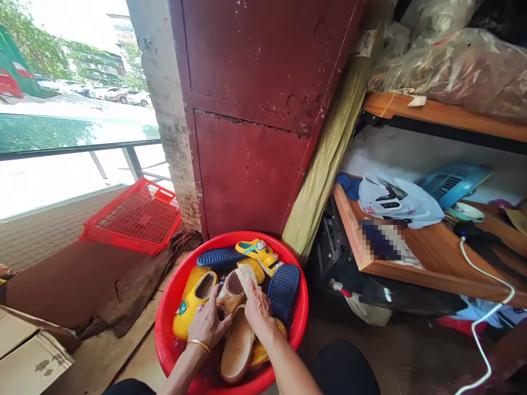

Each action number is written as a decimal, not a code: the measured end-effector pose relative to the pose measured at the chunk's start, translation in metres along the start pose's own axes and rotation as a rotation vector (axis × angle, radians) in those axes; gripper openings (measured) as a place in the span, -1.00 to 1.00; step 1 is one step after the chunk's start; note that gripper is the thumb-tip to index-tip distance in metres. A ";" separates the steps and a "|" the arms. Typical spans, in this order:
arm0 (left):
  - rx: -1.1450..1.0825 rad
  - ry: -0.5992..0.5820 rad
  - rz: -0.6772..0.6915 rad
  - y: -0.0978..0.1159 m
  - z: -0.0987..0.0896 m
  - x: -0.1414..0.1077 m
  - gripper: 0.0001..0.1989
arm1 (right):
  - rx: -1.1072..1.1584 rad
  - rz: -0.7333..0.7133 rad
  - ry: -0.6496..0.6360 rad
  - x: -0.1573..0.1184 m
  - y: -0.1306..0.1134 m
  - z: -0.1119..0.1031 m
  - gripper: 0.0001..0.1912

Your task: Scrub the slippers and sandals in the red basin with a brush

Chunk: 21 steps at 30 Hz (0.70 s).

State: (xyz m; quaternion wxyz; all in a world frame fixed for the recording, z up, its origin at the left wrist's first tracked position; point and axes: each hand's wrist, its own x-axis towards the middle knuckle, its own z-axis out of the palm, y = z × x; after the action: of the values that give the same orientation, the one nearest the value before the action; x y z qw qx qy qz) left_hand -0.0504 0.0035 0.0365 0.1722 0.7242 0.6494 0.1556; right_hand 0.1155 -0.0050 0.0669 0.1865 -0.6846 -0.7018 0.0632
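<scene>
Several shoes lie in a round red basin [302,307] with dark water. My right hand [258,307] is closed on a pale bristled brush [246,274], which rests against the brown patterned sole of a tan shoe [234,285]. My left hand [206,323] has its thumb and fingers round the lower part of that same shoe. Left of it lies a yellow clog [185,321] with a green figure. A tan shoe [236,351] with its smooth inside up sits between my wrists. Navy soles [284,291] and a yellow strapped shoe [257,249] are along the far rim.
Behind the basin stands a dark red metal door [251,175], with a wrapped yellowish roll [325,159] leaning beside it. A red crate [135,216] and brown cloth [123,302] are at left. At right, a wooden shelf [432,274] holds a white plastic bag [397,200] and a blue fan [455,184].
</scene>
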 end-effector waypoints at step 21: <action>-0.172 -0.001 -0.124 -0.001 0.007 -0.015 -0.19 | -0.014 0.011 -0.033 -0.050 0.018 0.003 -0.20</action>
State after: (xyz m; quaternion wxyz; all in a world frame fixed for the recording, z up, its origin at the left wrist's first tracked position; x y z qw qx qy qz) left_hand -0.0503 -0.0115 0.0300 0.2435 0.6651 0.6771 0.1995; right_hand 0.1312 -0.0531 0.0493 0.1699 -0.6886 -0.7014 0.0708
